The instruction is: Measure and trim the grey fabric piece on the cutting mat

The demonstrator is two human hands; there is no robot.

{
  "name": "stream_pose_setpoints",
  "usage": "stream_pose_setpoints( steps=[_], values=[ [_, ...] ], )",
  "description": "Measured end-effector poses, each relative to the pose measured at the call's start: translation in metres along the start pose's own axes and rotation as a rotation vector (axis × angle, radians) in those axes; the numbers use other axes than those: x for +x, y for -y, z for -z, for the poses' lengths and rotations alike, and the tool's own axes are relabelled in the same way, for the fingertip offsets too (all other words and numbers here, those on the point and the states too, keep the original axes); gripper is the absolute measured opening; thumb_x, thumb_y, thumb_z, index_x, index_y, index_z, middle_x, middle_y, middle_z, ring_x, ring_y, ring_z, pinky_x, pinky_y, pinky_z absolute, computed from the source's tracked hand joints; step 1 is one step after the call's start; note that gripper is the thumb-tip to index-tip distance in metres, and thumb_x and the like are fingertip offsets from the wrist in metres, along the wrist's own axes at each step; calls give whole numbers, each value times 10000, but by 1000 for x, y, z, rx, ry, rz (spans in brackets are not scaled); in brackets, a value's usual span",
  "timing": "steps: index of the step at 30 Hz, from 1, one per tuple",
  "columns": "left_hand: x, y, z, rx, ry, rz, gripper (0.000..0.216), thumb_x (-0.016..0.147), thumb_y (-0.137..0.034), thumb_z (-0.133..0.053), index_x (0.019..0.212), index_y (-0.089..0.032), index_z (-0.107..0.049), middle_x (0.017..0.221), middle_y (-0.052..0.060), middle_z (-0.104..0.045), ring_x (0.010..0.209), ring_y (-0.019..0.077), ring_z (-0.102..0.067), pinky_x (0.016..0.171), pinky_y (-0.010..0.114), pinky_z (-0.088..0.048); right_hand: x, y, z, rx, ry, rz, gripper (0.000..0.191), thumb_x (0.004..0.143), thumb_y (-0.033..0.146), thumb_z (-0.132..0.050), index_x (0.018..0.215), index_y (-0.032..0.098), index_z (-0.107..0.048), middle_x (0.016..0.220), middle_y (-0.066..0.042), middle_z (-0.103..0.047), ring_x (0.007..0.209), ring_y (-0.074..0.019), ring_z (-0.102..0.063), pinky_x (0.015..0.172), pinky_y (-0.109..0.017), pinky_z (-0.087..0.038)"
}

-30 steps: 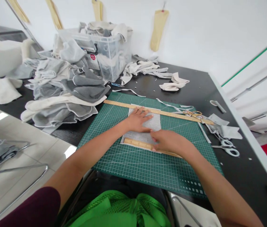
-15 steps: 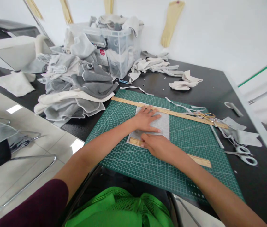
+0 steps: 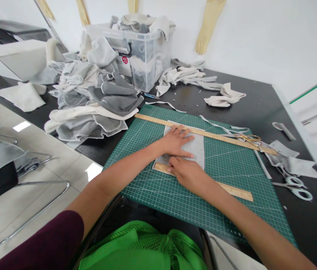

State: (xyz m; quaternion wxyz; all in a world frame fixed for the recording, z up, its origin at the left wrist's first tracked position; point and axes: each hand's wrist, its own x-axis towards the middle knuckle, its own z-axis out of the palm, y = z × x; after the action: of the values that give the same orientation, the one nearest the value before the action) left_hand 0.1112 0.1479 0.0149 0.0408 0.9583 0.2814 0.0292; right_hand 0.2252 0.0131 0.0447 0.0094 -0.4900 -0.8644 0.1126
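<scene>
A grey fabric piece (image 3: 198,148) lies on the green cutting mat (image 3: 226,165). My left hand (image 3: 177,141) rests flat on it, fingers stretched out to the right. My right hand (image 3: 188,173) lies just below, palm down on a short wooden ruler (image 3: 235,191) at the fabric's near edge; its fingertips press on the ruler and cloth. A long wooden ruler (image 3: 203,133) lies along the fabric's far edge.
Piled grey and cream cloths (image 3: 91,105) sit left of the mat, with a clear plastic bin (image 3: 138,52) of fabric behind. Scissors (image 3: 295,187) and gold scissors (image 3: 247,138) lie right, among fabric scraps (image 3: 287,159). Cream scraps (image 3: 226,95) lie farther back. The table's near edge meets a metal chair frame.
My right hand slid left along the short ruler toward the fabric's left corner, uncovering the ruler's right end. The left hand stayed flat on the fabric. The view shifted slightly.
</scene>
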Motion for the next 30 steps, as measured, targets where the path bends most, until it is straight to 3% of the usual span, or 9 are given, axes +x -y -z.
stream_pose_setpoints(
  steps=[5, 11, 22, 30],
  values=[
    [2, 2, -3, 24, -18, -13, 891, 901, -812, -316, 1607, -270, -279, 1702, 54, -169, 1560, 404, -89, 1250, 567, -46, 2, -2, -2, -27, -47, -37, 157, 1044, 293, -511, 1114, 172, -583, 1067, -91, -696, 912, -238, -669, 700, -315, -399],
    [1, 3, -4, 22, -22, -20, 866, 914, -779, -330, 1607, -263, -277, 1705, 53, -154, 1562, 401, -82, 1251, 568, -54, 1, -6, 2, 31, -11, 71, 219, 1014, 381, -579, 1057, 166, -582, 1036, -100, -698, 935, -243, -658, 774, -323, -422],
    [3, 4, -7, 18, -31, -22, 957, 866, -860, -288, 1608, -257, -281, 1700, 74, -174, 1556, 418, -101, 1252, 587, -40, 6, 1, -11, 92, -88, -3, 215, 1056, 318, -503, 1183, 216, -643, 1100, -69, -686, 960, -211, -661, 750, -301, -430],
    [1, 1, -3, -1, 8, 2, 1000, 831, -891, -297, 1618, -276, -247, 1709, 41, -132, 1558, 428, -63, 1252, 605, -11, 5, 4, -12, 162, -97, 39, 207, 1053, 316, -518, 1107, 234, -700, 999, -34, -677, 901, -188, -653, 743, -293, -415]
  ],
)
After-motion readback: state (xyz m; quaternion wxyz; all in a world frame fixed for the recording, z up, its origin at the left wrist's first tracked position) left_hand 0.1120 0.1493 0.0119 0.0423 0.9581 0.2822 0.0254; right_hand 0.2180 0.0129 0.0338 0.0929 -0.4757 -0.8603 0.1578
